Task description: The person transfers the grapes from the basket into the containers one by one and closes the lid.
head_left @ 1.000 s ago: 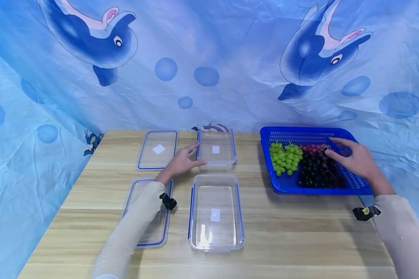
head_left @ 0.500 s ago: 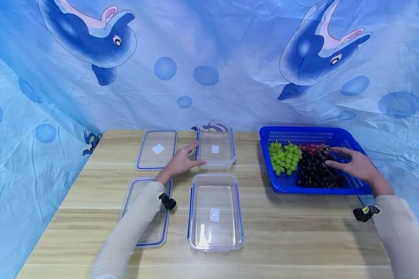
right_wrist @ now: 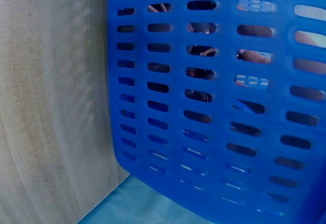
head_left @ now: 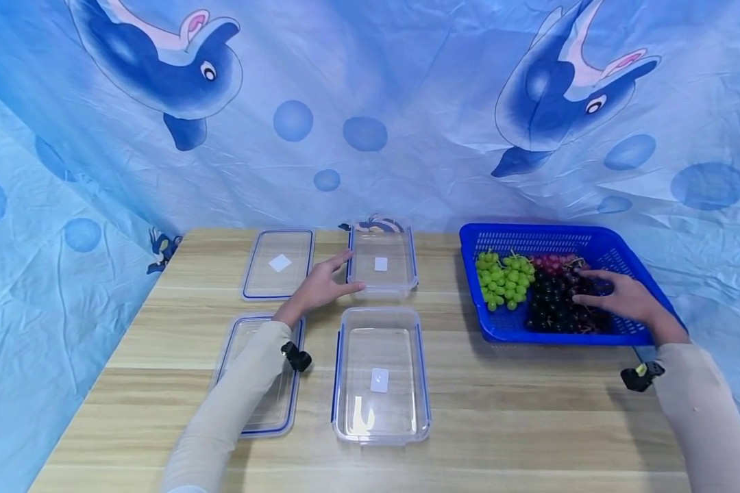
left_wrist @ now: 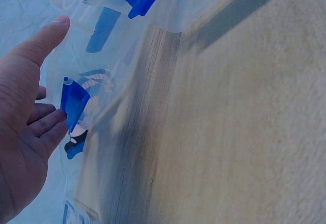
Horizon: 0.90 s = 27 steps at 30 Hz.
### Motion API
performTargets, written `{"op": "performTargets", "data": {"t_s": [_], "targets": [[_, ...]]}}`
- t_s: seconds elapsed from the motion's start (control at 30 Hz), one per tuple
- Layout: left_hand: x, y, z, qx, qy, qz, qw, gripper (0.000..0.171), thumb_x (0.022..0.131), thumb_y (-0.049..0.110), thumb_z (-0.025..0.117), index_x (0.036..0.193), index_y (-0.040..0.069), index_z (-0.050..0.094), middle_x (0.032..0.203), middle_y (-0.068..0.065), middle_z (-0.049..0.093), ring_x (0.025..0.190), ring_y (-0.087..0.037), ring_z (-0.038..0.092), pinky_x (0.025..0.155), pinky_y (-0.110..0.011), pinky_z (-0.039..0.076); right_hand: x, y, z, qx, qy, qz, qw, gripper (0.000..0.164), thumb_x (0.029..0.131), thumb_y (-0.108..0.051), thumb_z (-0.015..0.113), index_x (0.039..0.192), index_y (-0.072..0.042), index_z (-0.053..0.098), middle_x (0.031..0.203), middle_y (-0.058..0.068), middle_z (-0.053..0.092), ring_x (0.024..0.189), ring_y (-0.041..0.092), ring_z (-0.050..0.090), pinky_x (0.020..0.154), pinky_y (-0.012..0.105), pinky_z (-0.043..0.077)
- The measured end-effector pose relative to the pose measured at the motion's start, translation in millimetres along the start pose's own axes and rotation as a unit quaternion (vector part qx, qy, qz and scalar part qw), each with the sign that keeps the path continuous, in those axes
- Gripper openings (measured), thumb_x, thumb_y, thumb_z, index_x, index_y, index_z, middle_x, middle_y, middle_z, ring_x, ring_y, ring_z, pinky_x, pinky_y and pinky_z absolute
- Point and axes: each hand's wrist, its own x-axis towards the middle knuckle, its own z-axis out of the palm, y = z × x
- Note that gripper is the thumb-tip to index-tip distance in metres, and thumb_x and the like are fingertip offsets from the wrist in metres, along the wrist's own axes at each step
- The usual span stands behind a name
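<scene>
In the head view, my left hand (head_left: 323, 282) is at the left side of the far clear plastic container (head_left: 382, 263), thumb and fingers spread apart. The left wrist view shows that hand (left_wrist: 25, 127) beside the container's blue clips (left_wrist: 75, 102); nothing is gripped. My right hand (head_left: 625, 298) reaches into the blue basket (head_left: 493, 335). Its thumb and fingers stand apart over the black grapes (head_left: 551, 301), with the fingertips at the bunch. Green grapes (head_left: 504, 277) and red grapes (head_left: 555, 263) lie in the same basket. In the right wrist view, the slotted basket wall (right_wrist: 214, 127) hides most of this hand.
A nearer clear container (head_left: 380, 383) stands open at the table's middle. Two blue-edged lids, the far lid (head_left: 280, 267) and the near lid (head_left: 271, 404), lie to its left, the near one partly under my left forearm. A blue dolphin-print cloth (head_left: 432, 89) hangs behind the wooden table (head_left: 518, 424).
My right hand has lowered into the basket and moved slightly nearer the front, its fingertips now down at the black grapes. The left hand has stayed at the far container.
</scene>
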Motion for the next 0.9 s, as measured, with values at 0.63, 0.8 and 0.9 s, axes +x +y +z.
{"op": "performTargets", "data": {"t_s": [0.63,0.8,0.9], "targets": [[-0.3,0.6,-0.8,0.005,-0.002,-0.003,1.0,0.101,0.085,0.058,0.077,0.16,0.008,0.033,0.167,-0.012,0.029,0.147,-0.04,0.037,0.12,-0.051,0.036,5.0,4.2,5.9,0.025,-0.02,0.005,0.999,0.094,0.089,-0.045,0.078,0.142,0.014,0.028,0.14,0.047,0.032,0.123,0.064,0.039,0.094,0.075,0.041],[0.4,-0.6,-0.1,0.005,-0.002,-0.009,0.9999,0.1,0.085,0.059,0.077,0.16,0.009,0.033,0.167,-0.01,0.029,0.147,-0.039,0.037,0.12,-0.051,0.036,9.2,5.1,3.7,0.003,-0.02,0.013,1.0,0.093,0.091,-0.047,0.076,0.142,0.016,0.031,0.14,0.048,0.034,0.125,0.068,0.035,0.098,0.078,0.038],[0.2,-0.5,0.2,0.005,-0.001,-0.011,0.9999,0.1,0.085,0.058,0.078,0.16,0.01,0.034,0.167,-0.009,0.029,0.147,-0.04,0.038,0.12,-0.052,0.037,9.4,4.8,2.4,-0.003,-0.017,0.015,1.0,0.087,0.092,-0.042,0.076,0.14,0.015,0.032,0.138,0.048,0.035,0.124,0.069,0.035,0.097,0.078,0.038]]}}
